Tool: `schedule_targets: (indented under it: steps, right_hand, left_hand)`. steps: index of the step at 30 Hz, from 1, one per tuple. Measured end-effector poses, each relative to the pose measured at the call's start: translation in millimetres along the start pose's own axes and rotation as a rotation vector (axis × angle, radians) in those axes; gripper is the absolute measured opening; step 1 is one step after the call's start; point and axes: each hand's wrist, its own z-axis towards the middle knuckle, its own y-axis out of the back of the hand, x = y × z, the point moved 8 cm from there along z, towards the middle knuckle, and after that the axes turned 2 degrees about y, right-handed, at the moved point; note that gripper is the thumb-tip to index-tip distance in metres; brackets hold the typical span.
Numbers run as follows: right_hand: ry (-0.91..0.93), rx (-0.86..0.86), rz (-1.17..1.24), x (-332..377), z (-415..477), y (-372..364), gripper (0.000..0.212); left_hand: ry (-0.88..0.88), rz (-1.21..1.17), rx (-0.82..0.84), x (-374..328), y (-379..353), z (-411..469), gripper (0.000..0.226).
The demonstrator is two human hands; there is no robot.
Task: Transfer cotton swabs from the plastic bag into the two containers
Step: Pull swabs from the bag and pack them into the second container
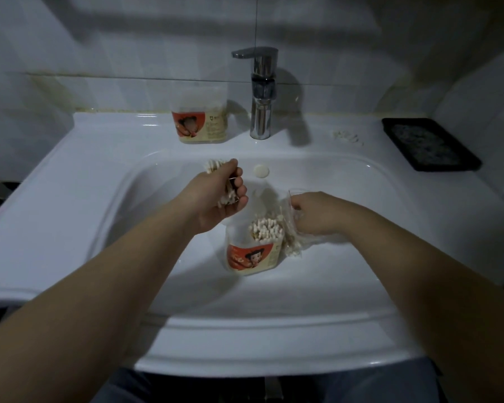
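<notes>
Gripping one swab bundle and one plastic bag; two containers.

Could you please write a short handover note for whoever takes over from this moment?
Left hand grips a bundle of swabs above the basin. Right hand holds the plastic bag, with swabs inside.
Near container stands in the basin, partly filled. Far container sits on the ledge beside the faucet; its fill is unclear.
Left to do: drop this bundle in, then empty the bag.
</notes>
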Motion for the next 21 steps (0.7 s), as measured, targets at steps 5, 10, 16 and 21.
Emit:
schedule_targets:
  steps: [5, 10, 16, 21]
  right_hand:
    - [0.002, 0.028, -0.14, -2.5, 7.0, -10.6, 0.027]
    - [0.017, 0.051, -0.182, 3.7, 5.2, -12.1, 0.028]
    - [-0.019, 0.138, -0.2, 0.4, 3.2, -25.5, 0.022]
    - [-0.018, 0.115, -0.254, 0.9, 4.0, -22.9, 0.014]
  left_hand:
    - [0.021, 0.07, 0.009, 5.1, -2.8, -1.8, 0.023]
    - [0.018, 0.113, 0.017, 6.4, -4.2, -2.5, 0.021]
    - [0.014, 0.149, 0.028, 8.4, -7.0, -2.3, 0.02]
    - [0.014, 0.187, 0.026, 10.3, -8.4, -2.7, 0.019]
